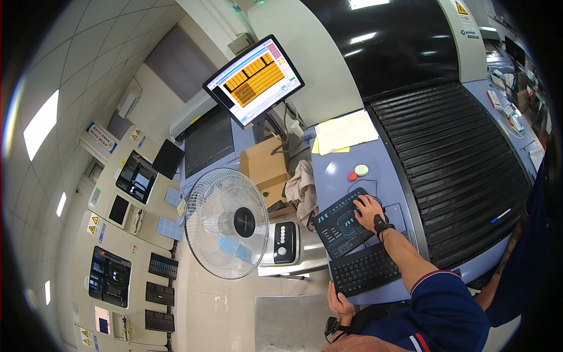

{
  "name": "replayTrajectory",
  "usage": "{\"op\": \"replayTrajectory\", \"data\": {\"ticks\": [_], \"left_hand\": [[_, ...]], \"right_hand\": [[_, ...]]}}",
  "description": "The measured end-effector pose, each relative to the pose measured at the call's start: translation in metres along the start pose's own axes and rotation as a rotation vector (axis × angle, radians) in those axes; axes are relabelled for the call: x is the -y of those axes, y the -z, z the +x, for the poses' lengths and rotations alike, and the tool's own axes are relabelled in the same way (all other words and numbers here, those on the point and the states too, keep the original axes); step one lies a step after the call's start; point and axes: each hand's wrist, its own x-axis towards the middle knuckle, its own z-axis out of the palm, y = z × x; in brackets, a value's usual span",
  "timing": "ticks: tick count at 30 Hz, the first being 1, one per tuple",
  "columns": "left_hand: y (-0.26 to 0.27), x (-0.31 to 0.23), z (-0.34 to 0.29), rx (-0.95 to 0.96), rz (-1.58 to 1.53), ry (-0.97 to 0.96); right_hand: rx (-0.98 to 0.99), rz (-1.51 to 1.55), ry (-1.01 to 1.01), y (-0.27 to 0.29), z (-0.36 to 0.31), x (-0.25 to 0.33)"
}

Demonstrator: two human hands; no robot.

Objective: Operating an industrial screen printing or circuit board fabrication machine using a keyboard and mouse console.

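My right hand [368, 213] lies over a dark computer mouse, mostly hidden under the palm and fingers. The mouse is on a dark printed mouse mat [339, 230]. Just below the mat is a black keyboard [365, 272], tilted on the blue-grey worktop [394, 190]. At the keyboard's lower left corner, my left hand [340, 304] touches its edge, with fingers apart and partly bent. Each wrist wears a dark band or watch. Beyond the worktop, a monitor [253, 81] displays a yellow-orange grid of blocks.
A fan [227, 223] stands left of the worktop, beside a cardboard box [261, 167] and crumpled cloth [302, 190]. Paper sheets [346, 134] and red and pale round buttons [356, 172] lie ahead. A ribbed black cover [446, 170] with a pen borders the right. Another person's dark clothing [525, 258] appears there.
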Motion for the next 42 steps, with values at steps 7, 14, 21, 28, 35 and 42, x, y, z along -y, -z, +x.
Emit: {"op": "replayTrajectory", "data": {"ticks": [7,14,21,28,35,42], "left_hand": [[0.0,0.0012,-0.0005,-0.002,-0.007,0.008],[0.0012,0.0022,-0.0011,-0.005,0.005,0.003],[-0.0003,-0.0002,-0.0005,0.004,0.003,0.009],[0.0013,0.0025,-0.0009,-0.003,0.007,0.006],[-0.0001,-0.0001,0.0,0.008,-0.006,0.007],[0.0011,0.0004,0.0007,0.005,0.005,0.002]], "right_hand": [[0.018,-0.018,-0.014,-0.002,-0.0012,-0.0003],[-0.019,-0.053,-0.006,-0.0086,-0.0016,-0.0009],[-0.033,-0.066,-0.027,-0.0074,-0.0034,-0.0041],[-0.029,-0.051,-0.021,-0.0044,-0.0008,0.0027],[-0.025,-0.059,-0.026,-0.0066,-0.0023,-0.0036],[-0.005,-0.044,-0.015,-0.0063,-0.0005,-0.0012]]}}
